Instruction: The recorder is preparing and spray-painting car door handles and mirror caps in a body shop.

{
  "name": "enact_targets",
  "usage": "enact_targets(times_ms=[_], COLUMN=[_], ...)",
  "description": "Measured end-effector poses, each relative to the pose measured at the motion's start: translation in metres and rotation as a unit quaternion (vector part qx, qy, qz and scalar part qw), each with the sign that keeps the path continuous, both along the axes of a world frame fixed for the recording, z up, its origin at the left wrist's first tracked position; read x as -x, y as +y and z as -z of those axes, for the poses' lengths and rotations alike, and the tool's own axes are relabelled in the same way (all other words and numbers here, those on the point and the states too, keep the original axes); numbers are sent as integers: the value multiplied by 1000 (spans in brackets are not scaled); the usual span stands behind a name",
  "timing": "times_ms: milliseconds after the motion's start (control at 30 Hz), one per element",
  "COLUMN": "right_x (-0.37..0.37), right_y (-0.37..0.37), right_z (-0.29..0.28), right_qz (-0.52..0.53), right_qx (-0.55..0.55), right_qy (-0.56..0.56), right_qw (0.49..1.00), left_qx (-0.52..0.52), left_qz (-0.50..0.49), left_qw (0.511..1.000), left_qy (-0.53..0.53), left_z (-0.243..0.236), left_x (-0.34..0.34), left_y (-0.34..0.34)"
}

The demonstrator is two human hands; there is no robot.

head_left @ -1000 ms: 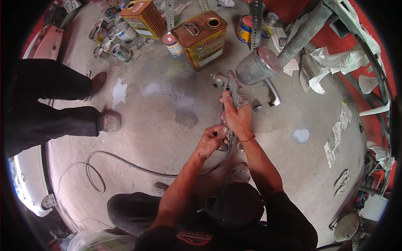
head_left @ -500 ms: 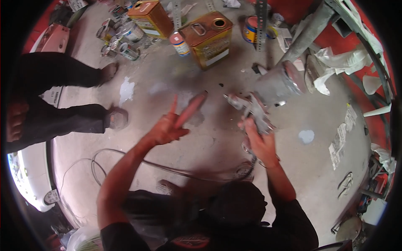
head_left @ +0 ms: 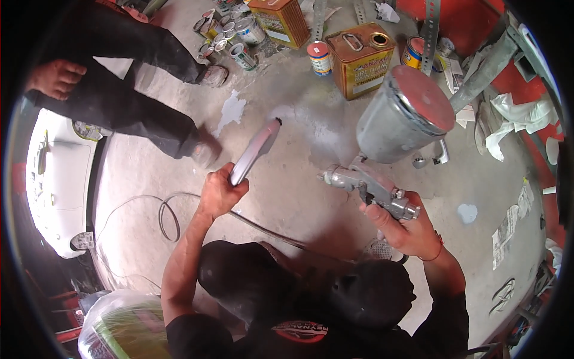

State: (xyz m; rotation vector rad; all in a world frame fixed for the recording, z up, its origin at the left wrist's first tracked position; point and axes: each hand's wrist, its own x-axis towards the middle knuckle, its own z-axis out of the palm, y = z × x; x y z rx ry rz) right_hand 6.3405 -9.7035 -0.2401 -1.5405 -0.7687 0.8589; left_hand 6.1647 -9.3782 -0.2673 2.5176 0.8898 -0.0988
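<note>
My left hand [head_left: 222, 192] is closed around the lower end of a slim, curved car door handle [head_left: 256, 151], silver-grey with a pinkish tint and a dark tip at its far end. The handle slants up and away over the floor. To the right, my right hand [head_left: 405, 232] grips a grey paint spray gun [head_left: 373, 186]. Its nozzle faces left, toward the door handle but apart from it. On top of the gun sits a large metal paint cup [head_left: 394, 122] with a reddish lid. Whether the trigger is pressed, I cannot tell.
An air hose [head_left: 269, 230] loops across the concrete floor. Rusty thinner cans [head_left: 362, 63] and several small paint tins [head_left: 242, 57] stand at the far side. Another person's leg [head_left: 143, 113] is at the left, beside a white car bumper [head_left: 63, 179]. A metal stand [head_left: 487, 69] rises at right.
The view has shifted left. My left hand has turned the door handle, showing its silver side, and its fingers have closed in. The spray gun has come upright, with its cup now raised.
</note>
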Motion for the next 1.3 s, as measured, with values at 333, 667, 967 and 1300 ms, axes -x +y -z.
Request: enact_targets(times_ms=[333,667,967,1300], right_x=[20,22,19,15], right_y=[31,27,26,27], right_z=[1,-4,2,9], right_qz=[61,6,119,89], right_qx=[-35,-38,10,29], right_qy=[-161,1,-103,-46], right_qw=[984,999,987,995], left_qx=[88,-56,-113,-117], left_qz=[36,81,82,111], left_qw=[995,995,990,987], left_qy=[-21,-35,-23,-25], left_z=[-10,-2,-1,-2], left_x=[7,10,9,9], left_y=[-13,-12,-14,-16])
